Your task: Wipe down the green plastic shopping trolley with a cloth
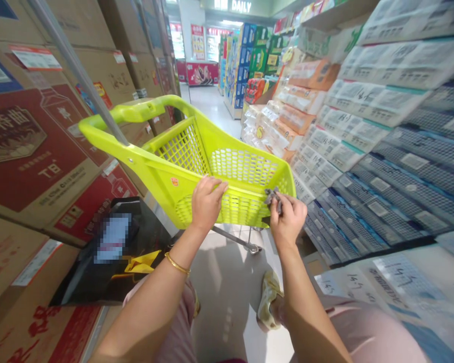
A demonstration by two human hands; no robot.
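So my read is that I'm wiping down the long side of this shopping cart (pixel 238 194), and I'd guess I'm mid-wipe. The next move probably calls for light pressure along that top rim, with my other hand bracing so the thing doesn't roll. Cart's smack in the middle of the frame, sitting at an angle: bright lime-green plastic, perforated basket walls, chunky handle loop toward the upper left. My left grip (pixel 208 199) is just left of center, fingers draped over the rim with nothing in it that I can make out. My right grip (pixel 290 217), right of center, is pinched narrow on a crumpled grey cloth (pixel 272 196) at the rim, near the basket's right end. Fair warning, the cloth is small and partly behind my fingers, so it could be a wadded rag or wipe. Tiniest bit: an orange-red sticker (pixel 174 182) on the side panel.
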